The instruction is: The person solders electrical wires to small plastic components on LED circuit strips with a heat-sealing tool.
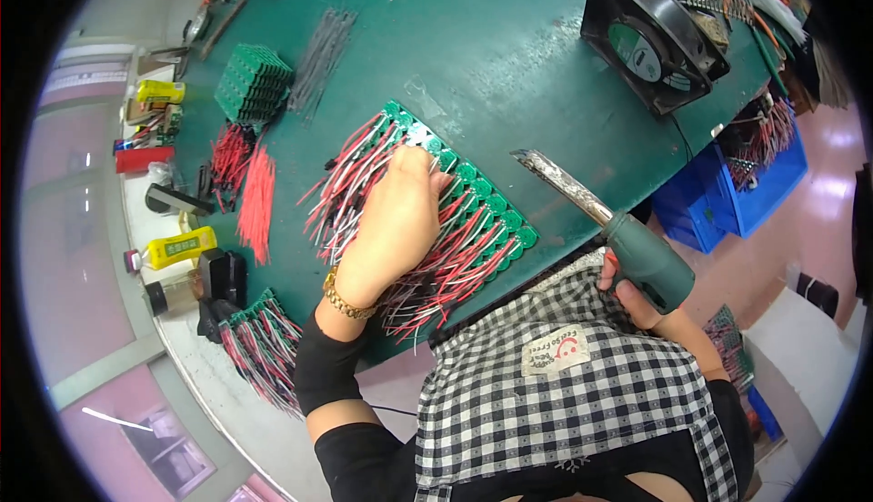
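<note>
My left hand [400, 215] is over a panel of round green circuit boards [496, 202] lying on the table. Its fingers are bent and pressed together at the boards' wire ends; what they pinch is hidden beneath them. Rows of red, white and black wires [455, 270] fan out from the boards toward the near left. In my right hand [632, 300], at the table's near edge, is a dark green heat gun [650, 266]. Its long, stained metal nozzle [568, 188] points up and left, apart from the panel.
A black fan [650, 43] stands at the far right, near a blue bin [727, 206] of wired boards. Left lie stacked green boards [253, 84], red tubes [257, 206] and dark tubes [323, 61]. Yellow bottles [182, 247] and another wired panel [262, 347] rest on the ledge.
</note>
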A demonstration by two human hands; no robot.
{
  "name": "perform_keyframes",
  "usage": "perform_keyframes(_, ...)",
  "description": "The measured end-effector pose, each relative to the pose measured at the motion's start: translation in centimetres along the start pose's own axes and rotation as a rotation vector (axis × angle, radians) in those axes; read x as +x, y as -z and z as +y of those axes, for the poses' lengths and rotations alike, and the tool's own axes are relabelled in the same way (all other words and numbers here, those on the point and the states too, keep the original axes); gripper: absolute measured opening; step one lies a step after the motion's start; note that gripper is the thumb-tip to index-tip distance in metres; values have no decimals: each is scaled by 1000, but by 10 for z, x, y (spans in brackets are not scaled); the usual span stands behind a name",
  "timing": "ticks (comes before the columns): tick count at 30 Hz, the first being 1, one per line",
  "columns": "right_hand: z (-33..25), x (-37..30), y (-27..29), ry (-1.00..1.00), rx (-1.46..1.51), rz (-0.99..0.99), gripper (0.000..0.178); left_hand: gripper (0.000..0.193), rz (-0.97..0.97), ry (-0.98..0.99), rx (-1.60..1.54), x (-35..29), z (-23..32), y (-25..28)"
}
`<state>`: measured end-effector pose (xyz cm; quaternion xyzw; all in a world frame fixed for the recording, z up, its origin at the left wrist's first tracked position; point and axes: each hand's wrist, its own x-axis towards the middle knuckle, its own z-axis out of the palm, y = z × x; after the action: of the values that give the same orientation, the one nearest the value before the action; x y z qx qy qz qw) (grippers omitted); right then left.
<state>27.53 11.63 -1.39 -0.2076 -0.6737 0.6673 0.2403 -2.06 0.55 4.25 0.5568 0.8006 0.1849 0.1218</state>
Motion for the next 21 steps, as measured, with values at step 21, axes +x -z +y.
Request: perform_keyframes(21,30,-17,0,-51,267,161,52,39,150,-337,270,227,-28,48)
